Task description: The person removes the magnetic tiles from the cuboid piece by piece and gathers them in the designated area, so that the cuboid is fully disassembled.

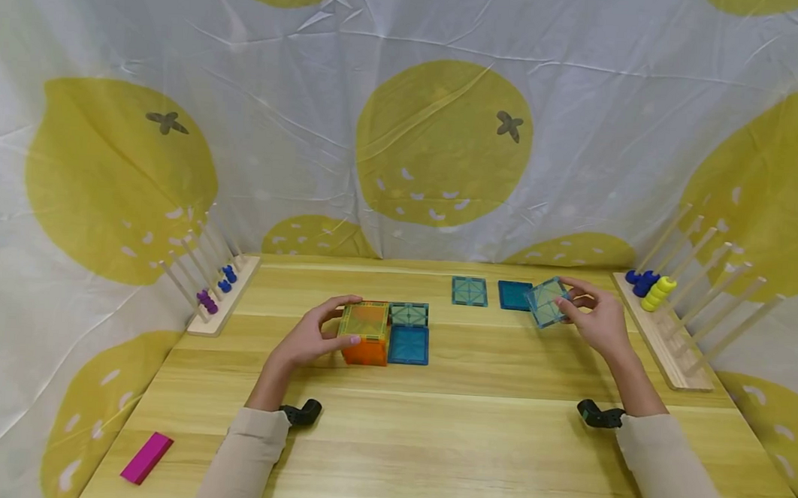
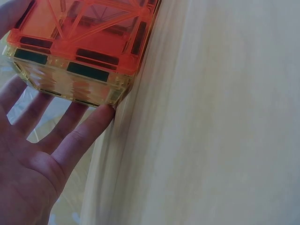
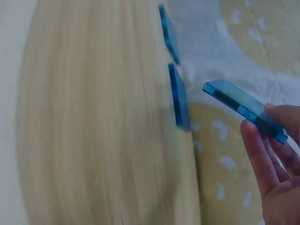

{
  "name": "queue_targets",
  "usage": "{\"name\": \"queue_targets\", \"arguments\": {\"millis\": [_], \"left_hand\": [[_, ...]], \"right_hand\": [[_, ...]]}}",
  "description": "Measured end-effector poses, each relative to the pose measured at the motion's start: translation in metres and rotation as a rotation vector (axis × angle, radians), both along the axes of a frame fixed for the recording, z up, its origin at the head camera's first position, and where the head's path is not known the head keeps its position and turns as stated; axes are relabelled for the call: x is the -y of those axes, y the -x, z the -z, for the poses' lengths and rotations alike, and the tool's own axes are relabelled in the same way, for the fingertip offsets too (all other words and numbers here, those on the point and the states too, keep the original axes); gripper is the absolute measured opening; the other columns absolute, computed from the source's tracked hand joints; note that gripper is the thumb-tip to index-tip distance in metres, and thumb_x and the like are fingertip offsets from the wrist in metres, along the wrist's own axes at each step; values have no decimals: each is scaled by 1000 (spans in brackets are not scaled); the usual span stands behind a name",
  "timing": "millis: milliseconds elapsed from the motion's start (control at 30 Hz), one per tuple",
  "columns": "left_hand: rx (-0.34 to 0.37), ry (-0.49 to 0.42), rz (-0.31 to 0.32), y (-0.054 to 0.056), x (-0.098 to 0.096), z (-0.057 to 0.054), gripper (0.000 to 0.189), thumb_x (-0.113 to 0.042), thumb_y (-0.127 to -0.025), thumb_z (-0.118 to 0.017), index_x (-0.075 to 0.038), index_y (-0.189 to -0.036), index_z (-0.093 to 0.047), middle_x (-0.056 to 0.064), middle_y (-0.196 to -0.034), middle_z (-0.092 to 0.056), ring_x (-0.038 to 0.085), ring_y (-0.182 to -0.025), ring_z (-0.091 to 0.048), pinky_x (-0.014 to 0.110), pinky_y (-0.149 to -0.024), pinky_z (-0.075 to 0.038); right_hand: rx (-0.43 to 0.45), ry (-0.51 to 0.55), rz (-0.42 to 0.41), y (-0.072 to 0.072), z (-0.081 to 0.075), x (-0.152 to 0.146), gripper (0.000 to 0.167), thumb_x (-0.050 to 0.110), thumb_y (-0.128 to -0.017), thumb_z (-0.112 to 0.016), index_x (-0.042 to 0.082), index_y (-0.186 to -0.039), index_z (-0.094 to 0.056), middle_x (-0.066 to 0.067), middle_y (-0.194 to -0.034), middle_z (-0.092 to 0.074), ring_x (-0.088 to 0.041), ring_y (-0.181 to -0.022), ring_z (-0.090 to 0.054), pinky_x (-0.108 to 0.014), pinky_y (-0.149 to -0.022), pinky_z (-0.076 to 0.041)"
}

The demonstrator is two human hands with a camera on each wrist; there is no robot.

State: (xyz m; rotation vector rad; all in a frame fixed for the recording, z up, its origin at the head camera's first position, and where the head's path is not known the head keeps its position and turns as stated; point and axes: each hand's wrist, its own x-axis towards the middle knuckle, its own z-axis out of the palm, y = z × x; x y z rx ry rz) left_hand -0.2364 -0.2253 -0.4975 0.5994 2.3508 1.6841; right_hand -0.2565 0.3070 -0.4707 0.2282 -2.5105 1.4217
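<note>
My left hand (image 1: pixel 308 336) grips a box of orange and yellow magnetic tiles (image 1: pixel 365 349), its thumb at the front and its fingers on the far left side. Against the box's right side lies a flat blue magnetic tile (image 1: pixel 409 347), with a paler blue tile (image 1: pixel 409 314) standing behind it. My right hand (image 1: pixel 598 320) pinches a clear blue square magnetic tile (image 1: pixel 543 303) by one edge, tilted, above the table; in the right wrist view this tile (image 3: pixel 243 108) shows edge-on between thumb and fingers. Two more blue tiles, one pale (image 1: pixel 469 291) and one darker (image 1: pixel 513 295), lie near the table's back edge.
On the left stands a wooden peg board (image 1: pixel 207 328) with purple and blue beads. Another peg board (image 1: pixel 693 381), with blue and yellow beads, is at the right. A magenta block (image 1: pixel 147 458) lies front left. Behind the table hangs a lemon-print cloth (image 1: pixel 296 153).
</note>
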Motion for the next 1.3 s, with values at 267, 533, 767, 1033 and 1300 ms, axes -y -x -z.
{"name": "queue_targets", "arguments": {"millis": [267,533,767,1033,1300], "left_hand": [[8,-3,-7,-1,1,0,68,-18,-94,-78,-26,-154,-46,0,-160,-39,42,-143,-40,43,-98,-59],[-1,-14,4,0,1,-2,67,-18,-94,-77,-27,-154,-46,-1,-161,-39,42,-141,-43,42,-95,-59],[-3,10,1,0,1,-2,67,-19,-94,-77,-27,-153,-47,0,-161,-39,43,-143,-40,47,-98,-58],[3,5,4,-1,-1,-2,68,-19,-94,-78,-27,-153,-47,0,-161,-39,41,-143,-41,46,-99,-58],[8,-13,11,0,-1,-3,69,-17,-93,-78,-24,-154,-46,1,-159,-41,40,-141,-43,39,-95,-60]], "right_hand": [[65,67,77,21,11,-33,48,10,-100,-67,-6,-143,-56,-13,-105,-57,0,-77,-69,-32,-65,-63],[177,64,146,35,19,-48,51,17,-102,-66,-3,-147,-53,-12,-108,-54,3,-71,-67,-34,-68,-64],[316,72,196,46,31,-43,54,24,-102,-65,-2,-148,-52,-19,-118,-53,-7,-68,-73,-27,-68,-63],[281,-284,251,51,32,-44,56,41,-100,-66,-6,-131,-66,-32,-121,-67,-43,-104,-64,-49,-83,-56],[306,-322,250,51,29,-44,55,41,-99,-69,-8,-125,-68,-31,-118,-69,-49,-108,-62,-59,-91,-52]]}}
